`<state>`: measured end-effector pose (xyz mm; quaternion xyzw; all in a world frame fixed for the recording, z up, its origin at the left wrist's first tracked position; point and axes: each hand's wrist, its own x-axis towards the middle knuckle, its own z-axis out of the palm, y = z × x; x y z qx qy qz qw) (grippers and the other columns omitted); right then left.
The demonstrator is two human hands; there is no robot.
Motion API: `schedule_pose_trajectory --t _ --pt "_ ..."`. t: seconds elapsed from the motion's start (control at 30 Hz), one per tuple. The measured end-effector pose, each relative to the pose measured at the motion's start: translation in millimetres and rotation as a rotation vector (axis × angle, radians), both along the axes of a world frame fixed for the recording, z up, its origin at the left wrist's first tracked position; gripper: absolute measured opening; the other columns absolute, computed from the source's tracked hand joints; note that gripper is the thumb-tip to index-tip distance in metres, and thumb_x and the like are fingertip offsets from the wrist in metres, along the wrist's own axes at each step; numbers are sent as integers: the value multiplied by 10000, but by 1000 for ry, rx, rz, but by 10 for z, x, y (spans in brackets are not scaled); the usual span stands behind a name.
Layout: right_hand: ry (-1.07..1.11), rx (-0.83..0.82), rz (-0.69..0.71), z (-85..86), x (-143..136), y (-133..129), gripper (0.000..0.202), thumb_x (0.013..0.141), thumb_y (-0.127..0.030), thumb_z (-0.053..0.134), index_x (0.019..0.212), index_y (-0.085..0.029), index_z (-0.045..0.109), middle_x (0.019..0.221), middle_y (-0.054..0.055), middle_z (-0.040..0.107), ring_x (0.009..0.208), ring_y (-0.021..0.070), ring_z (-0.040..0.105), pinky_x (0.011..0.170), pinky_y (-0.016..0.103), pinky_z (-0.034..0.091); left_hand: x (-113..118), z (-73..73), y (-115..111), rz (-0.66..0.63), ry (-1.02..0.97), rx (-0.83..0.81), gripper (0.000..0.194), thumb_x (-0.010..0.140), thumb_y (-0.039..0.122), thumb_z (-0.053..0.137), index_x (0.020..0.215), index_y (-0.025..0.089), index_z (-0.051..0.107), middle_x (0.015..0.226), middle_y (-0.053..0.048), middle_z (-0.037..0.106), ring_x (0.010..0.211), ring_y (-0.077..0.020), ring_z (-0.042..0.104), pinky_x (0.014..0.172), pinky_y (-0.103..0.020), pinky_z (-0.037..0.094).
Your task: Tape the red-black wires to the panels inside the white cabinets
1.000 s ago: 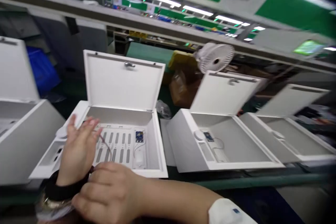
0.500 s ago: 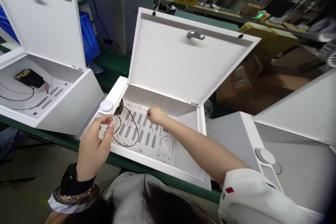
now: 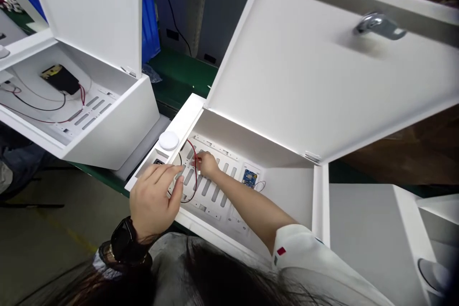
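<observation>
An open white metal box (image 3: 233, 248) stands before me, its lid (image 3: 315, 67) tilted up with a metal cam lock (image 3: 380, 26) on the inner face. My right hand (image 3: 207, 163) reaches inside, fingertips pinched together over the slotted white panel (image 3: 215, 193). A red wire (image 3: 195, 179) passes right at those fingertips; whatever is between them is too small to make out. Over the box's left side hovers my left hand (image 3: 156, 198), fingers bent and thumb apart, near a round white knob-like disc (image 3: 168, 140). A blue circuit board (image 3: 250, 178) sits right of the slots.
To the left another open white box (image 3: 111, 129) holds a black module (image 3: 60, 79) with red and black wires. A third white box (image 3: 366, 229) stands close on the right. Behind are a blue bin (image 3: 149, 24) and the green bench top (image 3: 179, 74).
My view has moved closer to the box and turned. My right hand has shifted left across the panel to the red wire. The circuit board now shows fully beyond my forearm.
</observation>
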<state>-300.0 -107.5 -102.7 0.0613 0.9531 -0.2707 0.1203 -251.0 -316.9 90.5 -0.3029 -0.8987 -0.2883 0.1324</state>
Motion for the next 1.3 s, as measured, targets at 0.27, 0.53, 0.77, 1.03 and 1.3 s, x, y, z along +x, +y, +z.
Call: schedule_pose_trajectory --t 0.27,0.53,0.77,1.03,1.3 --pt "-24 191 -50 95 15 -325 162 823 -144 540 802 -151 701 902 115 676 951 238 498 827 344 313 6 -14 16 21 -2 8 248 819 185 628 1064 201 658 990 -25 711 935 -215 601 820 -345 464" --pt "-78 276 -42 187 -60 -418 199 805 -73 493 800 -117 687 893 186 667 1010 289 481 846 400 295 4 -9 13 25 8 5 248 817 194 624 1062 198 662 996 -40 714 915 -230 606 806 -361 468" --pt "-130 257 -125 165 -97 -433 183 753 -70 544 825 -116 705 854 181 662 1032 286 502 883 409 308 2 -10 18 25 0 -3 264 809 191 634 1071 200 660 995 -35 711 934 -232 606 826 -368 473" --pt "-224 28 -325 71 -169 -288 156 679 -160 670 817 -182 739 924 91 710 920 232 592 747 299 368 6 0 28 31 1 7 258 798 186 650 1055 198 663 1008 -27 715 931 -224 606 821 -359 474" --pt "-36 -27 -293 -47 3 -263 154 763 -192 618 857 -179 740 848 62 700 894 203 551 745 274 354 2 -13 24 26 23 15 260 793 178 649 1052 187 670 988 -28 717 919 -220 608 820 -350 475"
